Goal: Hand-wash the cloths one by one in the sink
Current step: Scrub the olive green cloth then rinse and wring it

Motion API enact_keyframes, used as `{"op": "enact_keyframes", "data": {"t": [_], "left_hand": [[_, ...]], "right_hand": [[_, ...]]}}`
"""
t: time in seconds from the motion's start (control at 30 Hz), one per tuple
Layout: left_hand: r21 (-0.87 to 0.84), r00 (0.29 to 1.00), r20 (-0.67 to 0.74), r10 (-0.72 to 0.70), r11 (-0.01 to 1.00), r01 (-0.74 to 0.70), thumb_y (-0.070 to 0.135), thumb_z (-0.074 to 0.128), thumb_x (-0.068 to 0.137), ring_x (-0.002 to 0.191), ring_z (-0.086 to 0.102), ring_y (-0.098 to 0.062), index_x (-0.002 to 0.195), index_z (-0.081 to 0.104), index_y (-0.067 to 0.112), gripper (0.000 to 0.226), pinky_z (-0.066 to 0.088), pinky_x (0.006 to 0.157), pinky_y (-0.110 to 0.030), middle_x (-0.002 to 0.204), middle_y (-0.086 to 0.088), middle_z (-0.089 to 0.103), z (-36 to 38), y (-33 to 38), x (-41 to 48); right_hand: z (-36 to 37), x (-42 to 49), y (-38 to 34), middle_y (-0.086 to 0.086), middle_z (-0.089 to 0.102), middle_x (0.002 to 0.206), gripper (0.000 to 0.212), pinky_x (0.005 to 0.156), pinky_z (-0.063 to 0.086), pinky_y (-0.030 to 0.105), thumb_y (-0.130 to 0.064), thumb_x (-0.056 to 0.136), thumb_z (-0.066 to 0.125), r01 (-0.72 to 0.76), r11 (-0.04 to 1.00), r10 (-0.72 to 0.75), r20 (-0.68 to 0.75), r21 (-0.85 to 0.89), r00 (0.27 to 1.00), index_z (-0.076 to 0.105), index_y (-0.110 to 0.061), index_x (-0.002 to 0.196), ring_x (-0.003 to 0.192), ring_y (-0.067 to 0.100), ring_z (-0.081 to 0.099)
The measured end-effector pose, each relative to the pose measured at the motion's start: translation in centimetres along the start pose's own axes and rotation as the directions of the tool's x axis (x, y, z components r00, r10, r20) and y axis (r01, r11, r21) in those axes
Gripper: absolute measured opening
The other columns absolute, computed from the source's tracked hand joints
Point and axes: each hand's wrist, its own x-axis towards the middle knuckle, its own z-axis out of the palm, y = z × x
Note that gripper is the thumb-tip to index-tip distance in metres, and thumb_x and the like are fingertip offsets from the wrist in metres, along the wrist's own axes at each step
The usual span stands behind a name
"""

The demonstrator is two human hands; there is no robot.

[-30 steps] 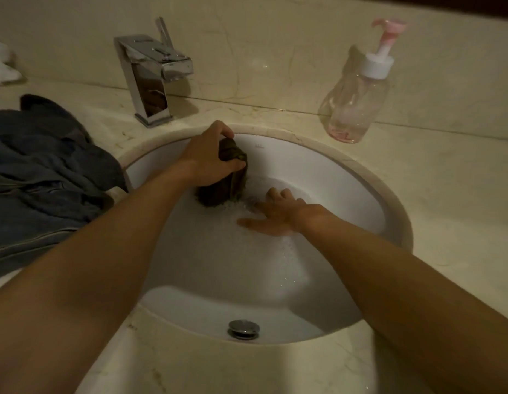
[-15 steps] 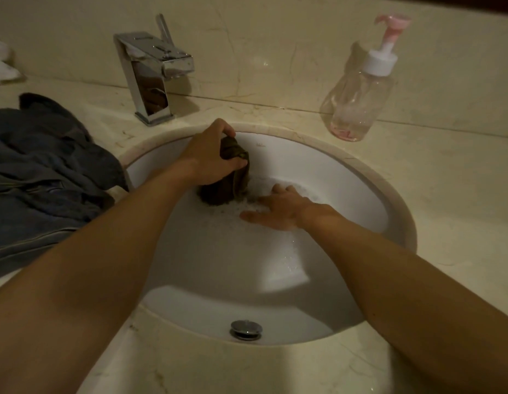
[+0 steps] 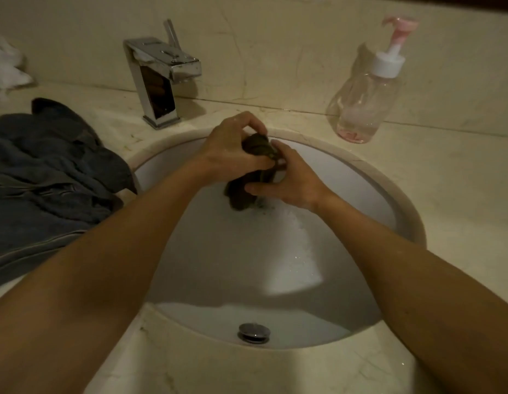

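Left hand (image 3: 230, 155), centre of frame just above the middle: fingers curled over the top of a small dark cloth (image 3: 242, 191), thumb underneath, a firm grip on the bunched upper end. Right hand (image 3: 292, 180), immediately right of it and touching the same cloth: fingers and thumb pinch the fabric from the right side, with the fingertips close to those of the left hand. The cloth is wadded and wet-looking; its top bulges out between the two hands and its lower end hangs down to the foam line at the far side of the sink (image 3: 352, 180). Whether that end dips below the surface cannot be told. The basin holds cloudy, soapy water (image 3: 232, 265) with a bright patch right of centre; a round metal fitting (image 3: 253, 332) sits on the near basin wall, bottom centre. On the tabletop (image 3: 460, 189) around the sink: a square chrome faucet (image 3: 159, 81) upper left of centre, lever raised; a clear pump bottle (image 3: 363, 106) with a pink and white head, upper right, a little pink liquid at the bottom. Left edge, a heap of dark grey-blue cloths (image 3: 48, 172) lies up against the rim. Something white (image 3: 5, 66) in the upper-left corner — too blurred to identify.
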Motion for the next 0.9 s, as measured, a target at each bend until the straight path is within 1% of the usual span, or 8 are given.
{"op": "enact_keyframes", "data": {"t": [0.17, 0.3, 0.4, 0.53, 0.67, 0.77, 0.83, 0.9], "left_hand": [[-0.389, 0.999, -0.035, 0.0, 0.921, -0.014, 0.002, 0.082, 0.076, 0.088, 0.073, -0.02, 0.102, 0.063, 0.017, 0.035, 0.06, 0.067, -0.03, 0.098, -0.009, 0.07, 0.4, 3.4, -0.2], [-0.479, 0.989, -0.008, -0.145, 0.869, 0.124, 0.004, 0.079, 0.08, 0.097, 0.071, -0.027, 0.096, 0.064, 0.023, 0.029, 0.063, 0.074, -0.042, 0.105, -0.012, 0.07, 0.6, 2.5, -0.2], [-0.268, 0.983, -0.007, -0.182, 0.948, 0.174, 0.018, 0.077, 0.086, 0.095, 0.071, -0.022, 0.097, 0.062, 0.024, 0.02, 0.06, 0.071, -0.027, 0.1, -0.007, 0.072, 1.1, 0.9, -0.4], [0.294, 0.99, 0.024, -0.135, 0.948, 0.122, 0.042, 0.067, 0.093, 0.107, 0.062, -0.019, 0.123, 0.055, 0.028, 0.036, 0.054, 0.091, -0.034, 0.127, -0.004, 0.06, 2.0, 0.3, -0.7], [0.572, 0.987, 0.061, 0.145, 0.806, -0.154, 0.046, 0.083, 0.074, 0.136, 0.043, -0.027, 0.148, 0.038, 0.018, 0.091, 0.044, 0.107, -0.04, 0.157, -0.005, 0.026, 2.1, 1.6, -1.3], [0.761, 0.961, 0.253, 0.113, 0.59, -0.27, 0.042, 0.088, 0.069, 0.153, 0.007, -0.03, 0.159, 0.011, 0.023, 0.12, 0.02, 0.122, -0.048, 0.167, -0.002, -0.003, 4.6, 2.2, -2.4], [0.799, 0.961, 0.26, 0.093, 0.538, -0.269, 0.033, 0.085, 0.076, 0.154, 0.0, -0.029, 0.159, 0.008, 0.022, 0.114, 0.017, 0.123, -0.05, 0.167, -0.004, -0.004, 5.9, 2.3, -2.7], [0.78, 0.968, 0.228, 0.108, 0.574, -0.248, 0.026, 0.08, 0.083, 0.15, 0.023, -0.032, 0.154, 0.027, 0.019, 0.089, 0.035, 0.116, -0.047, 0.164, -0.009, 0.019, 5.8, 2.1, -2.5]], "right_hand": [[-1.0, -0.5, -1.2, 0.001, 0.076, 0.112, 0.053, 0.1, 0.057, 0.044, -0.015, 0.079, 0.088, -0.031, 0.911, -0.007, 0.09, 0.412, 0.996, 0.065, -0.016, 0.126, 0.106, 0.018, 0.073], [-1.1, -0.8, -1.7, 0.011, 0.075, 0.111, 0.045, 0.095, 0.059, 0.049, -0.009, 0.08, 0.085, -0.244, 0.883, 0.169, 0.213, 0.401, 0.962, 0.068, -0.014, 0.122, 0.102, 0.028, 0.073], [-1.4, -1.2, -2.3, 0.014, 0.072, 0.099, 0.029, 0.072, 0.063, 0.035, -0.014, 0.083, 0.08, -0.392, 0.908, 0.348, 0.253, 0.147, 0.903, 0.067, -0.011, 0.108, 0.088, 0.027, 0.073], [-2.2, -1.1, -2.3, 0.012, 0.071, 0.09, 0.032, 0.062, 0.06, 0.033, -0.03, 0.081, 0.08, -0.419, 0.892, 0.429, 0.027, -0.167, 0.903, 0.066, -0.009, 0.1, 0.077, 0.024, 0.072], [-3.3, -1.5, -1.5, 0.011, 0.07, 0.089, 0.032, 0.065, 0.059, 0.034, -0.033, 0.083, 0.079, -0.443, 0.878, 0.441, -0.051, -0.185, 0.896, 0.064, -0.01, 0.1, 0.079, 0.025, 0.07], [-3.3, -1.9, -1.7, 0.008, 0.071, 0.086, 0.019, 0.063, 0.058, 0.031, -0.022, 0.082, 0.078, -0.37, 0.918, 0.38, 0.045, -0.144, 0.924, 0.068, -0.013, 0.095, 0.077, 0.022, 0.072], [-3.4, -2.2, -1.9, 0.007, 0.072, 0.087, 0.017, 0.067, 0.059, 0.032, -0.017, 0.081, 0.079, -0.309, 0.945, 0.324, 0.167, -0.107, 0.931, 0.069, -0.015, 0.094, 0.081, 0.023, 0.073], [-3.6, -2.4, -1.8, 0.009, 0.072, 0.092, 0.024, 0.078, 0.064, 0.04, -0.014, 0.078, 0.081, -0.301, 0.949, 0.314, 0.273, -0.089, 0.909, 0.069, -0.014, 0.099, 0.086, 0.026, 0.074]]}}
